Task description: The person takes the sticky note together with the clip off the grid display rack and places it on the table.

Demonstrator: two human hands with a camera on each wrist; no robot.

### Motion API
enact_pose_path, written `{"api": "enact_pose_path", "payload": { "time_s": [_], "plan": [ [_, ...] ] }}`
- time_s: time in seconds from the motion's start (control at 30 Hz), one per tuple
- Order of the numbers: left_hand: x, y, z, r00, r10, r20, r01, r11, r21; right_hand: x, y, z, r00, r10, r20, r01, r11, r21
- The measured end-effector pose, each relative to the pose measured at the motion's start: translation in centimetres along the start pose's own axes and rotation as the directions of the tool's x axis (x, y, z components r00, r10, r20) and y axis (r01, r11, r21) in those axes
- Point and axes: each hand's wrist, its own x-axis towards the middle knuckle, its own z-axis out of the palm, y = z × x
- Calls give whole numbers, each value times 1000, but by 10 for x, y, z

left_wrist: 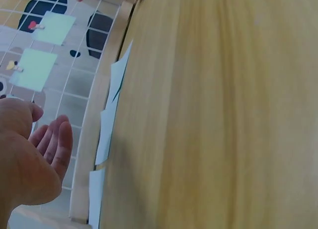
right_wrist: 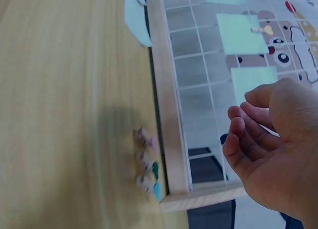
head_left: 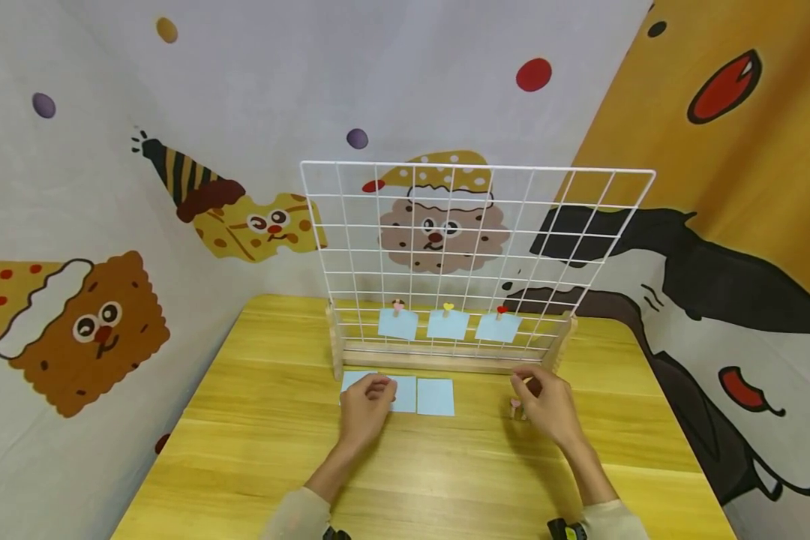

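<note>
My left hand (head_left: 367,411) hovers above a row of pale blue paper squares (head_left: 435,397) on the table, its fingers loosely curled with nothing visible between them. It partly covers the squares on the left. My right hand (head_left: 548,403) is raised near the right end of the grid's wooden base, fingers loosely bent and nothing seen in them. Below it lie small wooden clips with pink, green and blue tops (right_wrist: 145,162). Three blue papers hang on the white wire grid (head_left: 459,255), held by a pink clip (head_left: 398,305), a yellow clip (head_left: 448,308) and a red heart clip (head_left: 502,310).
The grid stands upright in a wooden base (head_left: 439,361) across the back of the wood-grain table (head_left: 439,472). Behind it hangs a cloth backdrop (head_left: 256,82) printed with cartoon figures.
</note>
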Motion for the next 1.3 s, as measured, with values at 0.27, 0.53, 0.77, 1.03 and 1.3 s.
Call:
{"api": "enact_pose_path", "payload": {
  "time_s": [0.27,0.53,0.77,1.03,1.3],
  "plan": [
    [11,-2,-13,999,24,39,-23,1000,-6,17,-23,14,987,-161,15,162,986,-30],
    [20,1,-20,999,27,46,-28,1000,10,29,-44,29,960,-280,-8,280,960,-18],
    [27,4,-23,999,30,14,-30,999,-10,36,-62,47,949,-316,5,316,948,24],
    [38,8,-23,999,44,-25,-45,998,-33,46,-83,67,923,-386,4,384,920,82],
    [49,15,-23,999,39,-25,-40,998,-51,56,-106,81,910,-414,8,411,906,98]
  ]
}}
